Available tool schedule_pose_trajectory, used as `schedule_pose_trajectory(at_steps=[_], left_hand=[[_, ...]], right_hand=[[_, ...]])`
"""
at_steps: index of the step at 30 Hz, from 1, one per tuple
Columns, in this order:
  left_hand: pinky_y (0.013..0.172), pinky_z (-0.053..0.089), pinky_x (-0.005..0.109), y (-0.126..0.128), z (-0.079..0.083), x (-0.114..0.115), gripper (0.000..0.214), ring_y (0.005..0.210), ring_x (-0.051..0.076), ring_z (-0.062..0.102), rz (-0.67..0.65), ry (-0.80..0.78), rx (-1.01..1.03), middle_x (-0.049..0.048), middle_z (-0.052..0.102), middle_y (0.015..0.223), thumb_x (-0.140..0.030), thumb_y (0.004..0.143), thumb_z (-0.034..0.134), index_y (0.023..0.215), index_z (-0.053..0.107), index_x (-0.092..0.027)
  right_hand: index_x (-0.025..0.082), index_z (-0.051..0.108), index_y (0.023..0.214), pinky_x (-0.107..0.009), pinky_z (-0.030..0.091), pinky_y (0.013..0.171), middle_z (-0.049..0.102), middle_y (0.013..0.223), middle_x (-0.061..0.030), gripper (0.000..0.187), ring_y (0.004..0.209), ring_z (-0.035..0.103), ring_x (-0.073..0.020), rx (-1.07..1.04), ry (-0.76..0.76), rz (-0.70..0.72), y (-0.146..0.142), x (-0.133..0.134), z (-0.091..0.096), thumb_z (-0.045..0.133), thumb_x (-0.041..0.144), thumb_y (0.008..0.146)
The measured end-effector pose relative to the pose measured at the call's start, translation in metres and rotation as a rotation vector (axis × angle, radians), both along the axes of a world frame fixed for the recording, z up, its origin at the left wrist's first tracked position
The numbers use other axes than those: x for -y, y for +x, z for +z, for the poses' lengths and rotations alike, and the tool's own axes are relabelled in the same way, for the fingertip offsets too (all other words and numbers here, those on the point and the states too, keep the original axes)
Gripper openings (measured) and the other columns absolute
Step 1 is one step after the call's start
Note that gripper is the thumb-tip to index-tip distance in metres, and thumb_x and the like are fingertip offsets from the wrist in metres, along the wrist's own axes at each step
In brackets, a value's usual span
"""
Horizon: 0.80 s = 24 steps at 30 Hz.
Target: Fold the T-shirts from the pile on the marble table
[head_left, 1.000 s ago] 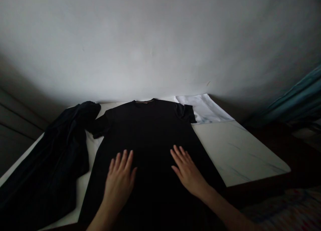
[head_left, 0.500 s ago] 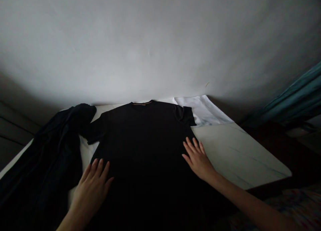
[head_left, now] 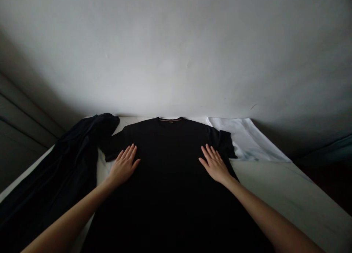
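A black short-sleeved T-shirt (head_left: 170, 187) lies spread out on a white marbled table (head_left: 277, 183), its collar toward the wall. My left hand (head_left: 123, 165) rests flat on the shirt's left side just below the sleeve, fingers stretched out. On the opposite side, my right hand (head_left: 216, 165) lies palm down near the right armpit, with its fingers extended too. Neither hand grips the cloth. The right sleeve is rumpled and overlaps a white cloth. The shirt's lower part runs out of view at the bottom.
A dark crumpled garment (head_left: 66, 172) covers the table's left part, close to the shirt's left sleeve. The white folded cloth (head_left: 253, 143) lies at the back right. A pale wall (head_left: 176, 62) rises behind the table. Something teal (head_left: 330, 150) shows at far right.
Both hands have moved up the shirt toward the shoulders, the left one farther. The camera view has turned to the left. The shirt still lies spread.
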<state>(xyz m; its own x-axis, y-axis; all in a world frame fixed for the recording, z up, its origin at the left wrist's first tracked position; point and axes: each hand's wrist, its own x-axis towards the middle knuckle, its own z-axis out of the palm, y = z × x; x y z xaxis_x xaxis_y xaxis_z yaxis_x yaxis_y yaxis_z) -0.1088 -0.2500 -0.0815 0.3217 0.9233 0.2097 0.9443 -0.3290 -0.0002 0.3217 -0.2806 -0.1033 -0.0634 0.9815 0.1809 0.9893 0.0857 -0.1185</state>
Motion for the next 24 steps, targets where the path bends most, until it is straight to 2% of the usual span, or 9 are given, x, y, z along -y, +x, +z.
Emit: schedule_pose_trajectory(at_steps=[2, 4, 7, 10, 12, 14, 17, 19, 24], left_hand=[[0.119, 0.025, 0.049, 0.018, 0.002, -0.007, 0.066, 0.144, 0.031, 0.035, 0.027, 0.013, -0.018, 0.0187, 0.041, 0.153, -0.048, 0.098, 0.032, 0.149, 0.039, -0.007], [0.121, 0.022, 0.048, 0.060, 0.007, -0.020, 0.067, 0.146, 0.032, 0.032, -0.006, 0.013, -0.014, 0.0193, 0.041, 0.153, -0.047, 0.098, 0.033, 0.150, 0.038, -0.005], [0.122, 0.021, 0.042, 0.129, 0.012, -0.055, 0.062, 0.149, 0.025, 0.026, -0.105, -0.037, 0.052, 0.0119, 0.033, 0.159, -0.041, 0.100, 0.031, 0.154, 0.031, -0.010], [0.121, 0.023, 0.043, 0.156, 0.013, -0.098, 0.063, 0.149, 0.025, 0.027, -0.040, -0.096, 0.104, 0.0102, 0.032, 0.160, -0.045, 0.100, 0.030, 0.154, 0.031, -0.013], [0.121, 0.024, 0.048, 0.143, 0.012, -0.123, 0.062, 0.148, 0.028, 0.027, 0.027, -0.107, 0.113, 0.0076, 0.031, 0.161, -0.050, 0.100, 0.030, 0.154, 0.034, -0.020], [0.120, 0.023, 0.050, 0.113, 0.011, -0.141, 0.061, 0.148, 0.029, 0.026, 0.095, -0.108, 0.111, 0.0052, 0.030, 0.161, -0.053, 0.099, 0.030, 0.153, 0.035, -0.025], [0.120, 0.023, 0.047, 0.063, 0.011, -0.155, 0.061, 0.149, 0.028, 0.026, 0.194, -0.104, 0.102, 0.0053, 0.030, 0.161, -0.054, 0.099, 0.031, 0.153, 0.035, -0.026], [0.121, 0.023, 0.045, 0.041, 0.010, -0.160, 0.061, 0.149, 0.027, 0.026, 0.218, -0.100, 0.096, 0.0053, 0.031, 0.161, -0.054, 0.099, 0.031, 0.153, 0.036, -0.025], [0.121, 0.023, 0.046, 0.031, 0.003, -0.166, 0.062, 0.149, 0.027, 0.026, 0.219, -0.067, 0.123, 0.0056, 0.032, 0.161, -0.054, 0.099, 0.030, 0.152, 0.037, -0.023]], right_hand=[[0.012, 0.032, 0.154, -0.055, 0.024, 0.118, 0.026, 0.161, -0.0172, 0.073, 0.148, 0.023, -0.0351, -0.002, 0.015, -0.048, -0.003, -0.016, -0.002, 0.031, 0.058, 0.098], [0.008, 0.033, 0.153, -0.053, 0.023, 0.119, 0.025, 0.161, -0.0181, 0.072, 0.149, 0.021, -0.0340, -0.027, 0.012, 0.007, -0.025, -0.046, 0.003, 0.028, 0.056, 0.100], [0.012, 0.032, 0.154, -0.049, 0.021, 0.120, 0.024, 0.162, -0.0140, 0.064, 0.150, 0.019, -0.0272, -0.068, -0.065, 0.125, -0.067, -0.103, 0.020, 0.019, 0.047, 0.103], [0.016, 0.028, 0.156, -0.048, 0.018, 0.121, 0.020, 0.163, -0.0098, 0.060, 0.151, 0.017, -0.0246, -0.036, -0.167, 0.136, -0.085, -0.150, 0.033, 0.019, 0.043, 0.103], [0.019, 0.025, 0.157, -0.048, 0.016, 0.122, 0.019, 0.164, -0.0073, 0.061, 0.151, 0.016, -0.0248, 0.015, -0.199, 0.098, -0.075, -0.167, 0.035, 0.023, 0.046, 0.102], [0.022, 0.023, 0.158, -0.048, 0.015, 0.122, 0.018, 0.164, -0.0062, 0.063, 0.151, 0.017, -0.0257, 0.055, -0.207, 0.028, -0.053, -0.175, 0.031, 0.024, 0.049, 0.101], [0.020, 0.022, 0.158, -0.048, 0.018, 0.121, 0.020, 0.164, -0.0091, 0.066, 0.150, 0.021, -0.0273, 0.083, -0.203, -0.105, -0.015, -0.179, 0.022, 0.021, 0.052, 0.101], [0.019, 0.024, 0.157, -0.046, 0.020, 0.121, 0.022, 0.163, -0.0099, 0.067, 0.149, 0.024, -0.0269, 0.093, -0.186, -0.135, 0.003, -0.181, 0.015, 0.020, 0.053, 0.100], [0.020, 0.026, 0.157, -0.045, 0.021, 0.121, 0.023, 0.163, -0.0093, 0.067, 0.149, 0.025, -0.0258, 0.105, -0.146, -0.136, 0.013, -0.186, 0.005, 0.020, 0.053, 0.099]])
